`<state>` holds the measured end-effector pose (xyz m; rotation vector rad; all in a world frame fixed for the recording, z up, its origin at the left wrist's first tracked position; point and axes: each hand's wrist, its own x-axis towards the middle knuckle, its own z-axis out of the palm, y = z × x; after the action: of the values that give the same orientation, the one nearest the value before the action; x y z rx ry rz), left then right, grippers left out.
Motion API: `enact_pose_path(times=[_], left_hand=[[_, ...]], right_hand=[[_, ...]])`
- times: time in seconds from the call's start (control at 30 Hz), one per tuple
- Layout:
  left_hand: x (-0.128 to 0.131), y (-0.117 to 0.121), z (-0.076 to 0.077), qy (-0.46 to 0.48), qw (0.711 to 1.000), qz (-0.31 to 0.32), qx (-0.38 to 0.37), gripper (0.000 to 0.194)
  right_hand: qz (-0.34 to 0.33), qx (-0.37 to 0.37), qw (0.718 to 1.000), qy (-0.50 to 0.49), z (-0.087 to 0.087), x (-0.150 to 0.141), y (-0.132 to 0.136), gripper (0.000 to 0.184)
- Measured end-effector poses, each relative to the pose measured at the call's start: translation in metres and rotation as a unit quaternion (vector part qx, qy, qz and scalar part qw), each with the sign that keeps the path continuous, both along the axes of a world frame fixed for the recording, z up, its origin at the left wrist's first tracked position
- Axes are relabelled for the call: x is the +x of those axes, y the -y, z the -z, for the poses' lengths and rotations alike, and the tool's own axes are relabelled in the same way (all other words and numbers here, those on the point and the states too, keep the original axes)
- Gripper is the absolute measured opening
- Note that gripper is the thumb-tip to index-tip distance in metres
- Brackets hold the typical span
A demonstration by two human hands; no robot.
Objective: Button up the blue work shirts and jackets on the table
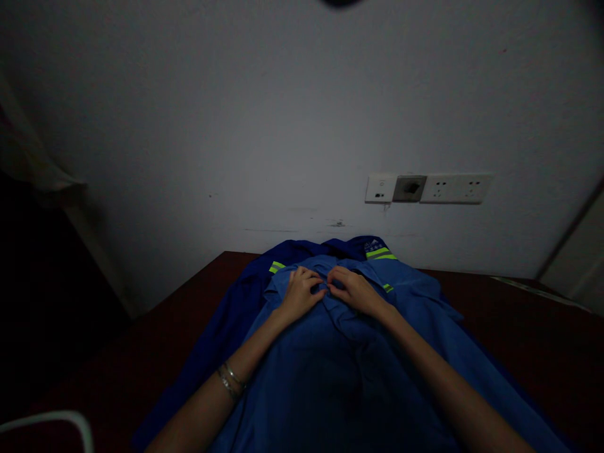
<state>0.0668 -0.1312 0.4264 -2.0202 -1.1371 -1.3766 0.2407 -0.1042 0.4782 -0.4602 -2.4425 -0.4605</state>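
A light blue shirt (419,296) lies spread over a darker blue work garment (231,314), which has yellow-green and grey reflective strips (381,253). My left hand (302,289) pinches the light blue cloth near its upper middle, fingers bent toward the thumb. Close by on the right, my right hand (352,289) grips the same cloth, its fingertips almost meeting the left ones. Any button or small detail between the fingertips is too dark to make out. Two bracelets (230,379) circle my left wrist.
Beneath the clothes is a dark red-brown tabletop (198,289) against a grey wall (212,126). Wall sockets (455,189) sit above its right side. A pale curved bar (51,415) shows at the lower left, and a hanging cloth (33,157) at the far left.
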Motion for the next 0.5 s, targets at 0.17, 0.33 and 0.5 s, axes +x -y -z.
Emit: enact_pose_path(times=[0.17, 0.33, 0.5], left_hand=[[0.0031, -0.0016, 0.0020, 0.044, 0.999, 0.006, -0.006, 0.013], [0.0055, -0.0012, 0.0039, 0.078, 0.997, 0.004, 0.000, 0.010], [0.0081, -0.0010, 0.0057, 0.080, 0.997, 0.001, 0.013, 0.011]], right_hand=[[-0.009, -0.002, 1.000, -0.006, -0.0001, -0.0003, 0.0005, 0.009], [-0.017, -0.004, 1.000, -0.018, -0.0004, -0.0008, 0.0012, 0.009], [-0.013, 0.015, 1.000, -0.015, 0.0006, -0.0015, 0.0017, 0.008]])
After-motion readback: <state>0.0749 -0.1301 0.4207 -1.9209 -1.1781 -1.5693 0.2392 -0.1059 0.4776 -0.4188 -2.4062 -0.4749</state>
